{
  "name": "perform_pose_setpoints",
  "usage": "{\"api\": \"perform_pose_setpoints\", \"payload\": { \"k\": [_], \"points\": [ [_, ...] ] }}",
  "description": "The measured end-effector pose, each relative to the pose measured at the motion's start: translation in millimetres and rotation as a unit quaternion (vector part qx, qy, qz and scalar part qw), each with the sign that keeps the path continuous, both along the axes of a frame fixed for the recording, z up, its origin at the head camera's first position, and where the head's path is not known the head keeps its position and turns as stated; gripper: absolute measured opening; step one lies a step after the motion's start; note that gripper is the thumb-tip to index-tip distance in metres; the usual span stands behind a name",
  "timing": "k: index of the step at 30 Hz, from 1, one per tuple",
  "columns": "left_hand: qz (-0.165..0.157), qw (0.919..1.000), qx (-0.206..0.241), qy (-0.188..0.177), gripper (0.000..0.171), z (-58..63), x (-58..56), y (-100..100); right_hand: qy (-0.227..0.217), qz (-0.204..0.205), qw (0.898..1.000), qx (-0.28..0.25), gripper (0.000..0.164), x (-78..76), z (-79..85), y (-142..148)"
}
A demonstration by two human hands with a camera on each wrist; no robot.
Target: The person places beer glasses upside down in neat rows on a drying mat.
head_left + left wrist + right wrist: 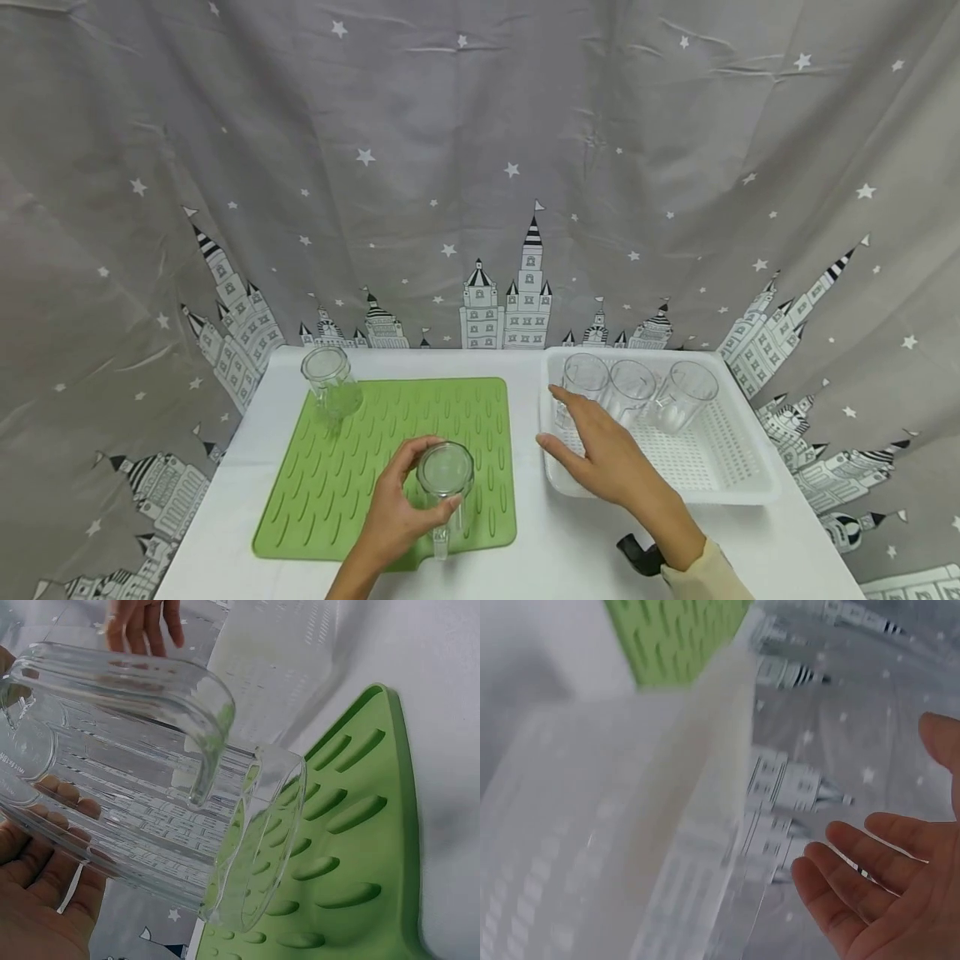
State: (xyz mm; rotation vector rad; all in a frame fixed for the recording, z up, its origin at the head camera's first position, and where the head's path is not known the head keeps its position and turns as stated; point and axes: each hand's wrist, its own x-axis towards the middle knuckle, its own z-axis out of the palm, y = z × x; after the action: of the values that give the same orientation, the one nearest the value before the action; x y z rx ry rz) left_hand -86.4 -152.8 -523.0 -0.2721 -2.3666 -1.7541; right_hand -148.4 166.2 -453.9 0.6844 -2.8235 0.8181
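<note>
My left hand (401,504) grips a clear glass mug (447,471) by its sides over the front right of a green drying mat (405,400). The mug is upside down, base up, and its handle points toward me. In the left wrist view, fingers curl around the ribbed glass mug (150,780), whose rim is close to the mat (352,817). My right hand (603,450) holds nothing, fingers extended, above the left side of a white plastic basket (720,458). In the right wrist view, the right hand (885,885) has its fingers spread apart.
Another glass mug (330,379) stands upside down at the mat's back left corner. Inside the basket, along its back, are three glass mugs, including a tilted right-hand mug (688,387). A grey curtain (480,167) with castles hangs behind the white table (540,550).
</note>
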Motion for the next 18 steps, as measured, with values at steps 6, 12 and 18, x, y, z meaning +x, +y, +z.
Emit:
{"api": "perform_pose_setpoints", "payload": {
  "k": [6,12,18],
  "points": [
    [0.008,0.9999,-0.005,-0.006,0.076,-3.5,0.0,-2,0.033,-0.027,0.999,0.03,0.07,-19.9,-2.7,34],
    [0.009,0.9999,-0.01,-0.001,0.077,-5.6,-0.1,-5,0.016,-0.05,0.997,0.056,0.074,-41.1,-1.9,67],
    [0.007,0.9999,-0.008,-0.002,0.076,-4.8,0.3,-5,-0.044,-0.059,0.994,0.079,0.086,-59.7,-3.4,84]
  ]
}}
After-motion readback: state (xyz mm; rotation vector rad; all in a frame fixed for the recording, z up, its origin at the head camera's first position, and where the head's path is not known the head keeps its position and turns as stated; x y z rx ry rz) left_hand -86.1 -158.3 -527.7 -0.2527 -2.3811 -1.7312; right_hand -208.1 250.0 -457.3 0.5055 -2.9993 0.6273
